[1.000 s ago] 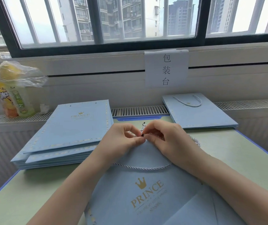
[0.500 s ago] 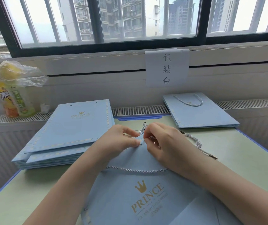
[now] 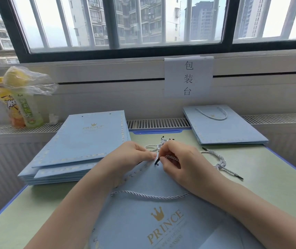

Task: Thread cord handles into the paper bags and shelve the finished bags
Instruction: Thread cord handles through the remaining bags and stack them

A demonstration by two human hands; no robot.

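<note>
A light blue paper bag (image 3: 143,212) printed with PRINCE lies flat before me on the green table (image 3: 269,186). One white twisted cord handle (image 3: 150,195) loops across its face. My left hand (image 3: 131,155) pinches the bag's top edge. My right hand (image 3: 177,162) pinches a second cord (image 3: 170,157) and holds its black tip at a hole in that edge. Loose cords (image 3: 219,164) lie on the table beyond my right hand.
A stack of bags without handles (image 3: 82,146) sits at the left. A bag with a cord handle (image 3: 222,126) lies at the back right. Drink bottles (image 3: 23,108) under a plastic bag stand on the radiator ledge. A paper sign (image 3: 188,78) hangs below the window.
The bag's top edge has slid slightly nearer me. My right hand has turned the black cord tip down to the hole. More loose cord shows beyond my right hand.
</note>
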